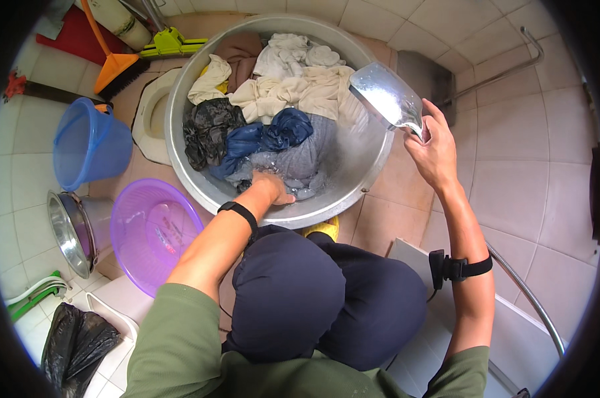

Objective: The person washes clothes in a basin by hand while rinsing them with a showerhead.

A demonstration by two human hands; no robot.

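A big round metal tub (379, 159) holds wet laundry and some water. My left hand (271, 186) presses down into the wet grey cloth (297, 159) at the tub's near side. Its thumb is spread out, and the other fingertips are partly hidden by cloth and water. Above the tub's right rim, my right hand (435, 147) is closed round the handle of a shiny metal dipper (387, 96), which is tilted over the tub. A navy garment (277, 136), a black garment (210, 129), cream cloths (293, 93) and a brown cloth (237, 56) lie farther in.
Left of the tub stand a blue bucket (91, 146), a purple plastic basin (157, 232) and a metal bucket (68, 229). A squat toilet (147, 119) lies behind the tub's left rim. An orange broom (117, 69) leans at the back. A metal hose (525, 292) runs along the right.
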